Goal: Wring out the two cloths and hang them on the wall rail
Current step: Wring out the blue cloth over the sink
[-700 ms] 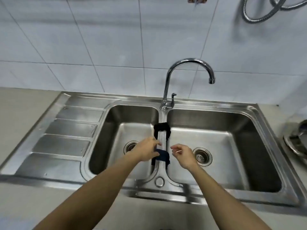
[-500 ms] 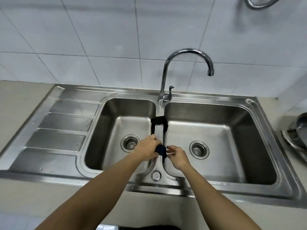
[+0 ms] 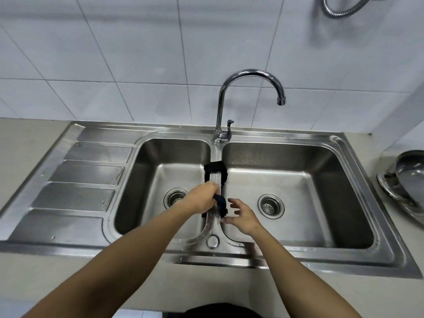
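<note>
Two steel basins are sitting side by side in the sink (image 3: 358, 253), split by a narrow divider (image 3: 214, 223) running toward the tap (image 3: 231, 92). A metal pot (image 3: 410, 177) is resting on the counter at the far right. Both forearms are reaching in over the divider. The left hand (image 3: 202, 198) is clenching round a dark blue cloth (image 3: 221, 204), whose bunched end is sticking out on the thumb side, just above the divider. The right hand (image 3: 241, 216) is hovering beside that loose end with fingers spread and released, gripping nothing; whether a fingertip is touching the fabric cannot be told. A black cloth (image 3: 215, 167) is lying draped across the divider farther back, just beyond the left hand's knuckles, apart from both hands.
</note>
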